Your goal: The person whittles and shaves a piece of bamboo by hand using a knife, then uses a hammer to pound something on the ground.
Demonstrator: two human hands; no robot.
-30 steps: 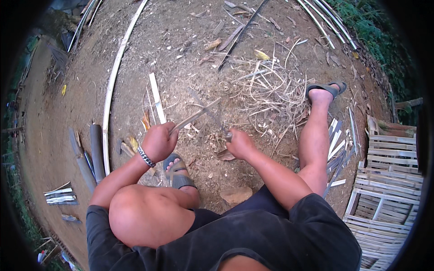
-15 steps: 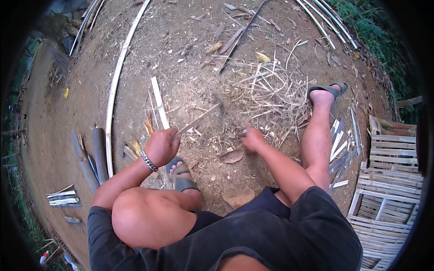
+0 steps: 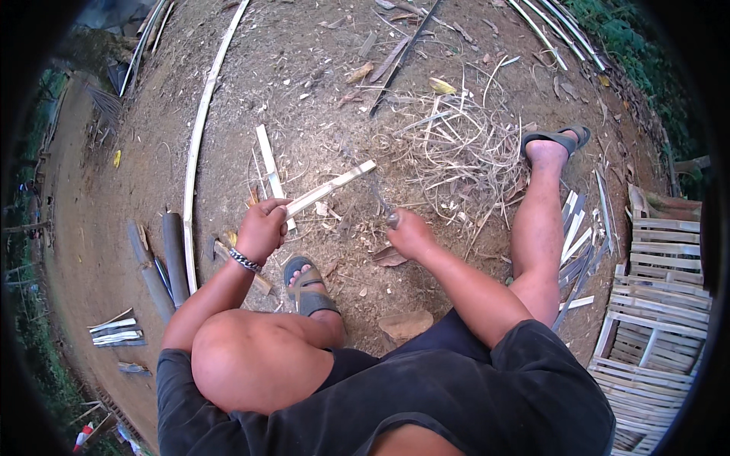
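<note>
So that its length stood clear, presumably, the strip [image 3: 331,188] pointed to two o'clock from the left hand [image 3: 263,229], fingers clamped on its end; the right hand [image 3: 413,234] clutched the knife [image 3: 392,220], blade toward eleven

The left forearm [image 3: 201,305] slants forward from the lower left, close above the bent left knee [image 3: 251,357], and ends in a firmly curled left hand [image 3: 261,230], its back facing up. The right forearm [image 3: 475,287] reaches forward and inward from the lower right to an equally clenched right hand [image 3: 411,235]. Both hands are roughly level and apart. The right leg [image 3: 534,224] stretches out ahead.
</note>
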